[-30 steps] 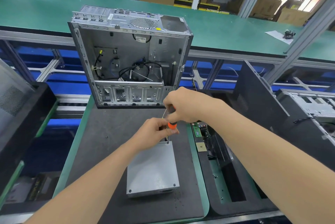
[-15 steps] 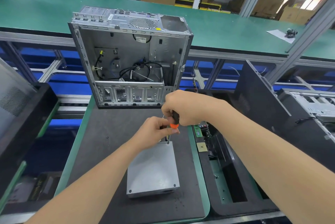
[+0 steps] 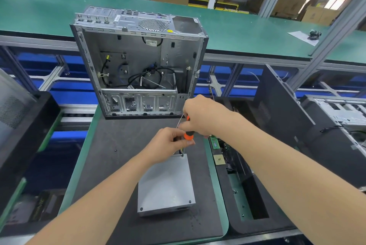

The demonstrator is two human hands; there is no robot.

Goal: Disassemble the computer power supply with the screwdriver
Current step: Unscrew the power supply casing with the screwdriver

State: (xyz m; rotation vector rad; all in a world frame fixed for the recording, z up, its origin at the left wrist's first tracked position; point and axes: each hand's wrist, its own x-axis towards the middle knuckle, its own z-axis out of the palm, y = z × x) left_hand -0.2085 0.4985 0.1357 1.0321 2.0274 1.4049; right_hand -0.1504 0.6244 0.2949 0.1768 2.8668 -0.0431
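Head view: I see the power supply [image 3: 165,183] lying flat on the bench [image 3: 111,155], lid upward.
Tool: the screwdriver [image 3: 188,135] stands upright, its tip on the power supply's far right corner screw.
Right hand [image 3: 200,116]: fingers curled round the top of the handle.
Left hand [image 3: 166,145]: fingers pinch the orange lower handle, steadying it.
Progress: early, I judge. The lid is on, and the near left screw [image 3: 141,209] and near right screw [image 3: 190,201] are still seated. The far left corner is hidden.
Left: finish this screw, then the others, then lift the lid.
Computer case [image 3: 138,62]: behind the power supply, side open, holding black cables [image 3: 146,78].
Foam tray [image 3: 257,223]: right of the power supply, holding a green circuit board [image 3: 214,142] and loose screws [image 3: 234,191].
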